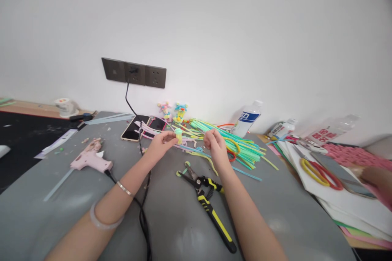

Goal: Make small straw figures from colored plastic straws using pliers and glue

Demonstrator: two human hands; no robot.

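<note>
My left hand point(165, 142) pinches a small yellow piece with a pale green top point(178, 134), which looks like coiled pipe cleaner. My right hand point(215, 143) is closed, its fingers curled together to the right of that piece and apart from it; whatever it holds, if anything, is hidden. Behind and beside it lies a heap of green pipe cleaners point(241, 147), with a pair of scissors with yellow and red handles point(233, 147) partly covered by the hand. On the table below both hands, black and yellow pliers point(208, 200) rest with their jaws apart near small green loops point(183, 170).
A pink glue gun point(92, 158) lies left, its black cord point(143, 208) crossing the table. Behind are phones point(136, 127), two pipe-cleaner figures point(180, 112) and a bottle point(247, 118). Scissors point(321, 173) lie on papers point(361, 208) at right, near another person's hand point(378, 179).
</note>
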